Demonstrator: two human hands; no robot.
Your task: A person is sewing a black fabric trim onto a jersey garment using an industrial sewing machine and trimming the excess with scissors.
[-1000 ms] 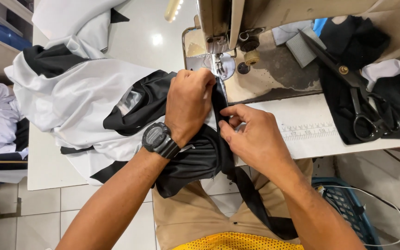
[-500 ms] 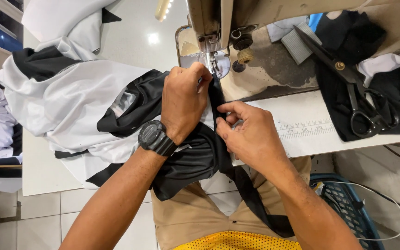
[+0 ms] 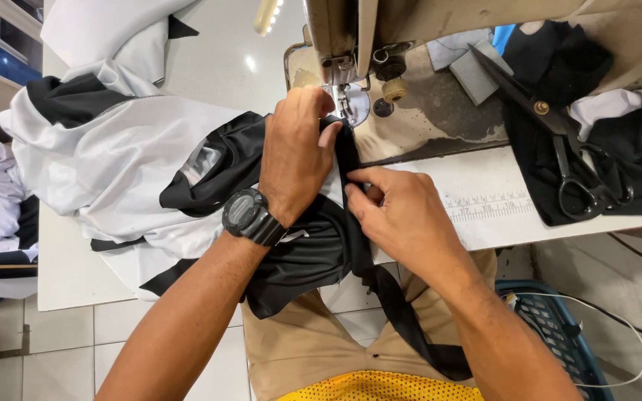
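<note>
Both grips pinching black strip [image 3: 351, 160], white table [image 3: 68, 267]

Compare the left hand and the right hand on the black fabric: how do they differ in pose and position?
The left hand lies knuckles up, pressing the black fabric right at the needle of the sewing machine; the right hand sits nearer the person's body, pinching the black strip with its fingertips. The left wrist wears a black watch; the right wrist is bare. Both hands touch the same black cloth.
</note>
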